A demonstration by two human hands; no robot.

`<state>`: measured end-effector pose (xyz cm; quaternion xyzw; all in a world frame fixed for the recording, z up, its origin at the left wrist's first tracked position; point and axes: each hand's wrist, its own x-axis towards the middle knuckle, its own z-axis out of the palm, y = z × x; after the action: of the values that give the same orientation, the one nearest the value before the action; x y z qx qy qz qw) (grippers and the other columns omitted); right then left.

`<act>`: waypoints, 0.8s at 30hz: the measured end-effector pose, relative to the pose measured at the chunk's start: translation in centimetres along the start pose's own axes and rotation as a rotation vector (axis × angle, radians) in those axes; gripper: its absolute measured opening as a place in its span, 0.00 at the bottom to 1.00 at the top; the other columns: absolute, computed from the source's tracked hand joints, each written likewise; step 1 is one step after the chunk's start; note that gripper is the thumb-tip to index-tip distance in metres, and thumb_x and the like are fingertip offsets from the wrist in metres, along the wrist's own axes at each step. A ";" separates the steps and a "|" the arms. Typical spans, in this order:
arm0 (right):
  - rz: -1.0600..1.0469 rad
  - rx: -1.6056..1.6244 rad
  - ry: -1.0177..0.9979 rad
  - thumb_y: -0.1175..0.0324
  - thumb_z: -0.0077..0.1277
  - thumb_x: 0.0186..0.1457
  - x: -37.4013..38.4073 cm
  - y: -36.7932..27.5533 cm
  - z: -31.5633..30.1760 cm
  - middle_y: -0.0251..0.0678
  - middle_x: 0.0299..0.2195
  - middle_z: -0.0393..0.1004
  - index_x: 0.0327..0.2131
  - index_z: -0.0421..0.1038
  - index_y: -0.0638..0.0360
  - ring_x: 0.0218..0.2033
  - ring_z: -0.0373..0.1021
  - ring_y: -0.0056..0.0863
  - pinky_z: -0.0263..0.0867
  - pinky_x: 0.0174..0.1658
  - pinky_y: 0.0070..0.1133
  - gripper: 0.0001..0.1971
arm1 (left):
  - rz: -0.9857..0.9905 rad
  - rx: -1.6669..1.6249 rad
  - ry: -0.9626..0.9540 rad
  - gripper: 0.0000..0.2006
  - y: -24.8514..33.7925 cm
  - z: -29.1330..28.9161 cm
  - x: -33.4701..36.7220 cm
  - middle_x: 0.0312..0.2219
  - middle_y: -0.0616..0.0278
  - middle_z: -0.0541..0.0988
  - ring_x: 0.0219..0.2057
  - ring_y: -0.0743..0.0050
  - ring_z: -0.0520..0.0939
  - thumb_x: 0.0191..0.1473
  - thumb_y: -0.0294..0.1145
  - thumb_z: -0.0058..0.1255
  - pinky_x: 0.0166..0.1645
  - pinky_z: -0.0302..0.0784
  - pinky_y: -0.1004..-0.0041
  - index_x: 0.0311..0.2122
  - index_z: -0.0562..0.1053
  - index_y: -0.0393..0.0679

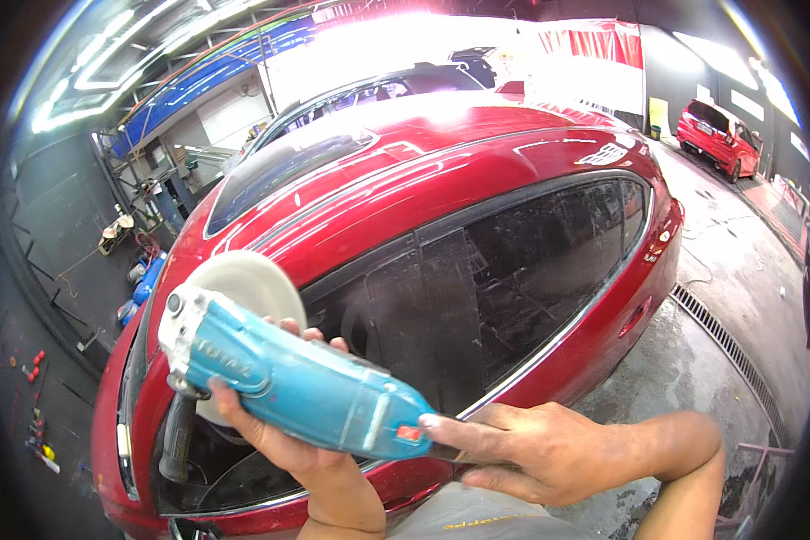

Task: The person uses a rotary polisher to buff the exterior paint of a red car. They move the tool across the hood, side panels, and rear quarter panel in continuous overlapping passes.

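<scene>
A teal car polisher (306, 387) with a metal gear head and a pale round pad (247, 279) is held up in front of the red car (351, 202). My left hand (288, 441) wraps around its body from below, thumb on the near side and fingertips showing over the far edge. The black side handle (178, 441) juts down from the head, ungripped. At the tail, my right hand (558, 450) closes on the rear end, index fingertip beside a small red switch (409, 434). The dark side window (540, 261) lies behind the tool.
A wet grey floor with a drain grate (733, 351) runs along the right. Another red car (718, 135) stands at the far right. A dark vehicle (378, 90) is behind the near car. Blue containers (148, 279) and hanging gear (117, 229) are along the left wall.
</scene>
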<state>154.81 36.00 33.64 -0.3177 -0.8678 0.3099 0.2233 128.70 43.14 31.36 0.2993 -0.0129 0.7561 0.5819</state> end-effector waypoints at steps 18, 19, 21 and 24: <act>0.464 -0.148 0.733 0.55 0.56 0.64 -11.8 1.3 -14.4 0.42 0.63 0.72 0.75 0.53 0.60 0.43 0.72 0.23 0.70 0.51 0.25 0.42 | -0.645 -0.178 -0.322 0.28 -24.8 12.9 11.1 0.44 0.63 0.81 0.49 0.66 0.83 0.64 0.58 0.60 0.60 0.79 0.56 0.58 0.71 0.47; 0.489 -0.201 0.714 0.55 0.56 0.63 -11.9 -0.4 -15.4 0.42 0.63 0.72 0.75 0.54 0.60 0.43 0.72 0.23 0.71 0.50 0.25 0.42 | -0.643 -0.215 -0.322 0.29 -23.7 13.7 10.8 0.44 0.63 0.81 0.49 0.67 0.83 0.64 0.58 0.60 0.60 0.79 0.57 0.58 0.71 0.46; 0.451 -0.218 0.642 0.52 0.58 0.62 -10.4 -0.4 -17.2 0.42 0.62 0.72 0.75 0.54 0.60 0.44 0.72 0.23 0.71 0.48 0.24 0.43 | -0.551 -0.202 -0.279 0.29 -21.4 13.2 10.9 0.45 0.63 0.81 0.51 0.68 0.83 0.64 0.58 0.59 0.60 0.78 0.59 0.59 0.71 0.46; 0.404 -0.226 0.581 0.46 0.60 0.59 -7.8 -3.4 -17.3 0.41 0.60 0.73 0.75 0.55 0.60 0.44 0.72 0.23 0.71 0.45 0.24 0.47 | -0.345 -0.249 -0.219 0.27 -18.2 12.7 10.5 0.45 0.63 0.81 0.51 0.70 0.82 0.66 0.57 0.57 0.59 0.78 0.64 0.58 0.72 0.46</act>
<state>168.95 35.45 46.75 -0.5801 -0.7167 0.1471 0.3580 148.89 53.44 40.73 0.3034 -0.1176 0.6012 0.7298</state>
